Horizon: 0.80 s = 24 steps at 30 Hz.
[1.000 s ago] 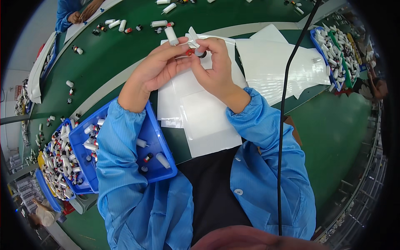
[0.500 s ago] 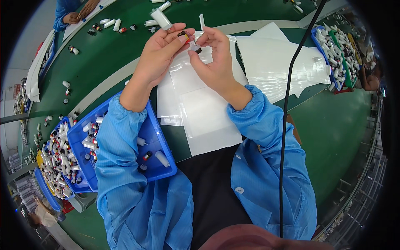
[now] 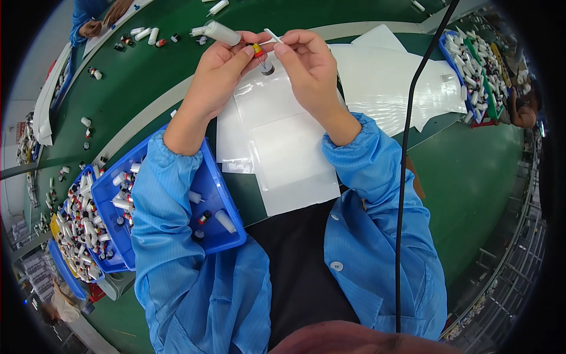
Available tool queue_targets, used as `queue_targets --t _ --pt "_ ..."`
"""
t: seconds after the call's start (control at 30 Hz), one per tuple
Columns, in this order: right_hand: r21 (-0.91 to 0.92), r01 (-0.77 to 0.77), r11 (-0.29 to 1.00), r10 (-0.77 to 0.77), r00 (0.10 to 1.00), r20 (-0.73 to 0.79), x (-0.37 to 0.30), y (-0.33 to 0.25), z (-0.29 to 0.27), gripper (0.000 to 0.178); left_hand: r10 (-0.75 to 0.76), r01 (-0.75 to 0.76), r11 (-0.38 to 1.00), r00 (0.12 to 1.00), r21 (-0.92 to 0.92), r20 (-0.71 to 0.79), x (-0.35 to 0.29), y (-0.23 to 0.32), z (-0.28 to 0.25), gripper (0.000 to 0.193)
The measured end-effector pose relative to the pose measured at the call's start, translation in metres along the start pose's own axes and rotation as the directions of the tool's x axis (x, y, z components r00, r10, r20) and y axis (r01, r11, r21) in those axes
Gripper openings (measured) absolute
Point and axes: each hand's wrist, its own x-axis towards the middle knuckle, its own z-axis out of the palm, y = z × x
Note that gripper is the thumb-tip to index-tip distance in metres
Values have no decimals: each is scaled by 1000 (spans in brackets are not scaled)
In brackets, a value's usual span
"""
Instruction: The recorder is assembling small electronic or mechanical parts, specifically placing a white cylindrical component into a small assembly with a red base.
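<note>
Your left hand [image 3: 215, 76] is closed on a small white tube [image 3: 222, 32]; the tube sticks out up and to the left past your knuckles, over the green table [image 3: 471, 177]. At your left fingertips there's a small yellow-and-red cap piece [image 3: 257, 50], pinched between thumb and forefinger. Your right hand [image 3: 309, 68] is closed in a fine pinch on a thin white stick [image 3: 272, 36], which angles up-left from your fingertips. The stick's lower end sits right beside the cap piece; can't tell whether they touch. Both hands are raised at the far side of the work area, fingertips close together.

Directly under your hands: a stack of clear plastic bags [image 3: 283, 147] lying flat, running from under the fingertips back toward your body. A small dark round spot [image 3: 267, 69] shows on the top bag just below the cap piece. More clear bags [image 3: 401, 82] are spread to the right, well apart from your hands.

Near left, under your left forearm: a blue bin [image 3: 227, 230], a few white tubes and small caps in it. Just left of it, a second blue tray [image 3: 82, 224], packed with white tubes and caps. Loose tubes [image 3: 144, 34] are scattered on the table far left. Far right, another blue tray [image 3: 480, 71] with mixed parts. A black cable [image 3: 407, 147] hangs down across the right of the view. Another person's hands [image 3: 103, 17] are at the far-left edge.
</note>
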Motion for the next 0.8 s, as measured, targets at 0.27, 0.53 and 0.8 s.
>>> queue_targets --t 0.27,0.53,0.8 --pt "183 -319 930 298 946 130 14 -11 -19 9 0 -5 998 997 64 72 0 -8 -5 27" --pt "-11 -410 912 390 860 328 23 -19 -37 9 31 -59 984 986 169 165 -4 -6 0 46" --pt "-207 -330 921 377 890 257 18 -17 -30 14 44 -72 963 993 261 111 -6 -7 2 46"
